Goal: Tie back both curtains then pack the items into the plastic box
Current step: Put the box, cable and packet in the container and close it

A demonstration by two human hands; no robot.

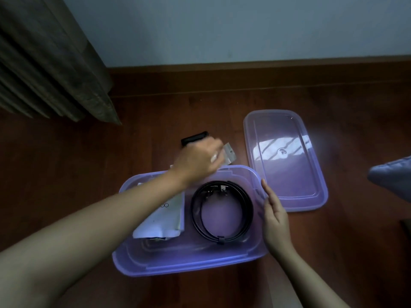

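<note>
A purple plastic box (178, 265) sits open on the wooden floor. Inside it lie a coiled black cable (222, 212) and a white pouch (164, 216). My left hand (198, 161) reaches over the box's far rim and is closed on a small silvery packet (229, 153). Just beyond that hand a black rectangular item (194, 137) lies on the floor. My right hand (274, 215) rests flat against the box's right wall, fingers straight, holding nothing. A brown curtain (49, 63) hangs at the upper left.
The box's purple lid (287, 161) lies upside down on the floor to the right of the box. A blue-grey cloth thing (391, 176) juts in at the right edge. A wall and wooden skirting board run across the back.
</note>
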